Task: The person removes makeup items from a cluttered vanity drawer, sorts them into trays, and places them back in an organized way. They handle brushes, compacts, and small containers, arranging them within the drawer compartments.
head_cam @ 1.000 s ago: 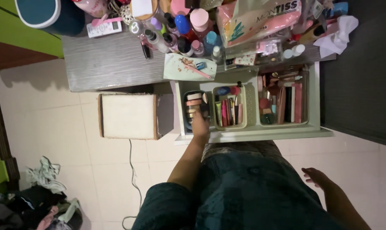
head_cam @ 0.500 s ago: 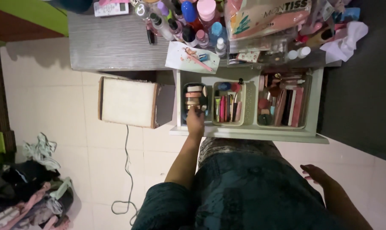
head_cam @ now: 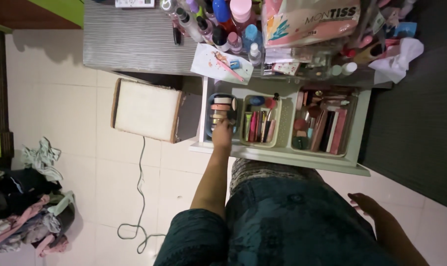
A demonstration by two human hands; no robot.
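Pale floor tiles fill most of the frame, with a grey surface (head_cam: 134,42) across the top that's crammed on its right half with bottles (head_cam: 218,19), a pink bag (head_cam: 307,19) and a crumpled white cloth (head_cam: 398,59). Below that clutter an open white drawer (head_cam: 282,157) sticks out toward the bottom of the frame. Its left compartment is a blue tray (head_cam: 211,116) holding a stack of small round compacts (head_cam: 222,111), pinkish and dark, piled on edge. Middle bin has upright tubes and sticks (head_cam: 260,125); the right bin holds flat palettes (head_cam: 327,130).

Room-wise, the drawer's front lip sits right against the person's lap, and a cushioned stool (head_cam: 147,109) is just beside the drawer's left wall, so it's tight on that side. A cable (head_cam: 139,197) snakes over the floor below the stool, and a clothes pile (head_cam: 26,212) is at lower left, well apart.

Left hand (head_cam: 223,132) reaches straight up the frame, arm extended, fingers on the compacts; can't tell if it's actually gripping one. Right hand (head_cam: 364,203) hangs at lower right, fingers loosely spread, holding nothing.
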